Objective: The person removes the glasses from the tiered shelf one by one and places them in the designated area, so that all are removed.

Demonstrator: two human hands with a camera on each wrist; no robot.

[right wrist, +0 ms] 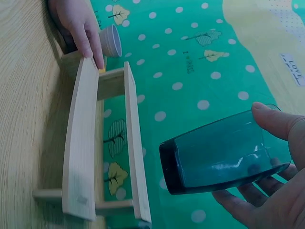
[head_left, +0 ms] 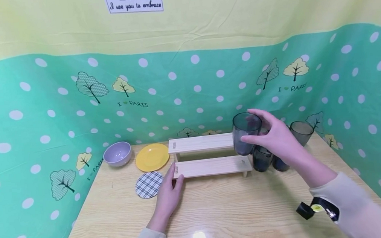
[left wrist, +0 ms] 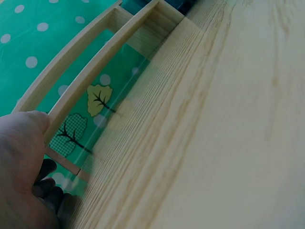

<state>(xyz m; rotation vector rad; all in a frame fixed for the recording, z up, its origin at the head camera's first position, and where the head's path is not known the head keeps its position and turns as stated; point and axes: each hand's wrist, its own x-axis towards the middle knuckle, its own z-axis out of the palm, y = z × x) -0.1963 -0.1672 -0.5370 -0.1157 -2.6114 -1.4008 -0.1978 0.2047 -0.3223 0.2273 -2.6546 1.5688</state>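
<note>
A two-tier wooden rack (head_left: 211, 166) stands on the table. My left hand (head_left: 168, 194) holds the left end of its lower board, thumb at the front edge; in the left wrist view dark fingers curl beside that end. With my right hand (head_left: 273, 134) I grip a tinted drinking glass (head_left: 246, 135) near its rim, fingers and thumb on opposite sides. The glass is raised over the rack's right end, mouth up. In the right wrist view its thick dark base (right wrist: 170, 167) faces the rack. Beneath and behind my right hand are more dark glasses (head_left: 262, 158), partly hidden.
Left of the rack are a purple bowl (head_left: 117, 154), a yellow plate (head_left: 152, 157) and a round checked coaster (head_left: 148, 185) near my left hand. Another grey glass (head_left: 302, 132) stands at the back right. A green dotted cloth (head_left: 209, 106) hangs behind the table.
</note>
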